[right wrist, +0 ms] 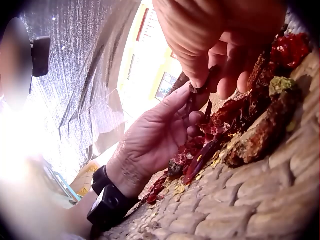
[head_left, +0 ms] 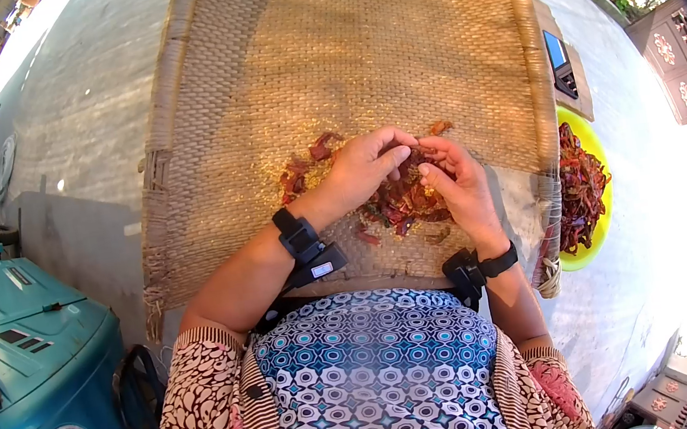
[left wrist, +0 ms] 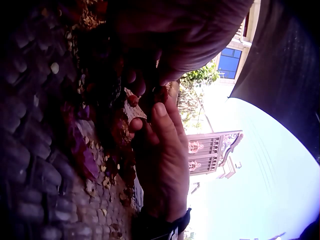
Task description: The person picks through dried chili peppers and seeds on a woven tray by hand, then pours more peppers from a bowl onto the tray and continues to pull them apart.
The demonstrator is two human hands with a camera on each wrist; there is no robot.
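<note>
Both hands meet over the woven mat (head_left: 372, 37), fingertips close together. A dark, shrivelled dried chili (right wrist: 212, 77) is between them. My right hand (head_left: 464, 194) pinches it with thumb and fingers in the right wrist view. From the other side my left hand (head_left: 362, 170) holds its other end with bent fingers, partly hidden behind the chili. Right under the hands lies a heap of torn red dried chili pieces (head_left: 400, 214), with pale yellow seeds (head_left: 319, 126) strewn around it. The left wrist view is dark around the fingertips.
A yellow basin (head_left: 602, 154) full of whole dried chilies (head_left: 581, 192) stands right of the mat. Behind it a dark device (head_left: 556, 52) lies on a board. The mat has a raised, bound rim (head_left: 531, 42). A teal vehicle (head_left: 48, 340) stands at the left.
</note>
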